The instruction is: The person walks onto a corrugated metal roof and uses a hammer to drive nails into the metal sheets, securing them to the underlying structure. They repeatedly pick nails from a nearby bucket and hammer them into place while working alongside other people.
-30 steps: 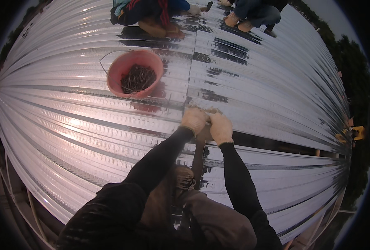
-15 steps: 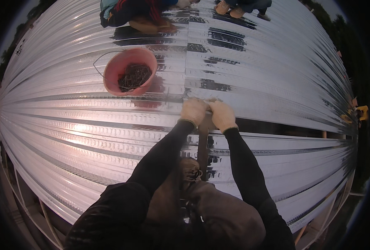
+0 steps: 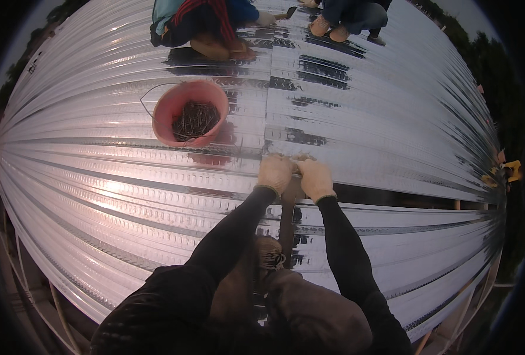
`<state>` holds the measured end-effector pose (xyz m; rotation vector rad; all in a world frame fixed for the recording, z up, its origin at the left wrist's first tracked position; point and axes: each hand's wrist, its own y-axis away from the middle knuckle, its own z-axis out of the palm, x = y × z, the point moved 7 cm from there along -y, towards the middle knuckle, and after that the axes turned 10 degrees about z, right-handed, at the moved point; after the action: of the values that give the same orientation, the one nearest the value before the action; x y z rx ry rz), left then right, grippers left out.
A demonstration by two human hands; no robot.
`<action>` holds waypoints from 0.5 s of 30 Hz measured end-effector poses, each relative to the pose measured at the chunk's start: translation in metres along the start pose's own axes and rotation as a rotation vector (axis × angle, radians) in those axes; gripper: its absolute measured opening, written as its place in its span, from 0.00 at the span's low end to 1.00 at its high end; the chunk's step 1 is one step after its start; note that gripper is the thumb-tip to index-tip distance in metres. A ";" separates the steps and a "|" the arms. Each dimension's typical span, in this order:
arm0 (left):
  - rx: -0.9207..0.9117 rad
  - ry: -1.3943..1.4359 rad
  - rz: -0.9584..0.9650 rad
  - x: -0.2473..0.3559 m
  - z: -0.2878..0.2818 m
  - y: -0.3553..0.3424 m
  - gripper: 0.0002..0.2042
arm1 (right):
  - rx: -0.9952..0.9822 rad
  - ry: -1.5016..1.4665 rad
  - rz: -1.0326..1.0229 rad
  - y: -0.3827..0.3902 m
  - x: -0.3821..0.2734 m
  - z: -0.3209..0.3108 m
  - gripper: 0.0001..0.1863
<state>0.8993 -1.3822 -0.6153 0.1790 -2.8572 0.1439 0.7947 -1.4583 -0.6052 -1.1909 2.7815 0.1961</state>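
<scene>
Well in from the left edge of the metal deck (image 3: 85, 177) was one pink bucket (image 3: 165, 112), its dark nail-like pieces (image 3: 196, 120) too heaped for counting. One crouching co-worker (image 3: 206, 23) was cut off above. Next, two gloved hands, the left hand (image 3: 274, 173) and the right hand (image 3: 315, 177), were bent close together at the near edge of one deck sheet (image 3: 357, 168), by the left end of one gap (image 3: 387, 197); their fingertips were hidden, so I could not tell if they pinched it. A second co-worker (image 3: 345, 18) was also cut off. One yellow thing (image 3: 513, 171) at the deck's right edge was unclear.
</scene>
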 end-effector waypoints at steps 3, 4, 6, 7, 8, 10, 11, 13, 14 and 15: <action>0.018 0.025 -0.032 -0.003 0.004 0.001 0.11 | 0.012 0.008 -0.012 0.001 -0.002 0.001 0.09; 0.024 0.030 -0.040 -0.004 0.005 0.001 0.11 | 0.004 0.011 -0.011 0.000 -0.001 0.002 0.09; 0.028 0.016 -0.021 -0.004 0.007 0.000 0.11 | 0.004 0.016 -0.010 -0.001 0.000 0.004 0.09; 0.023 -0.002 0.004 -0.003 0.008 0.000 0.11 | -0.017 0.010 0.002 -0.001 0.001 0.007 0.09; 0.002 -0.021 0.030 -0.002 0.010 0.000 0.11 | -0.007 0.012 -0.007 -0.002 0.001 0.008 0.09; 0.034 0.001 0.034 -0.003 0.008 0.001 0.11 | -0.020 -0.005 -0.004 -0.002 0.002 0.011 0.09; 0.043 0.012 0.037 -0.003 0.008 0.001 0.11 | -0.004 -0.011 -0.016 -0.002 0.002 0.012 0.10; 0.061 0.013 0.014 -0.003 0.007 0.002 0.11 | 0.001 -0.027 -0.021 -0.002 0.003 0.014 0.10; 0.063 0.006 0.001 -0.003 0.006 0.003 0.11 | 0.017 -0.045 -0.026 -0.001 0.003 0.014 0.10; 0.099 0.014 -0.002 -0.002 0.003 0.004 0.10 | 0.032 -0.063 -0.031 0.000 0.004 0.013 0.09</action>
<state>0.8998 -1.3783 -0.6190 0.1996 -2.8374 0.2847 0.7929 -1.4587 -0.6186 -1.1981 2.6997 0.1823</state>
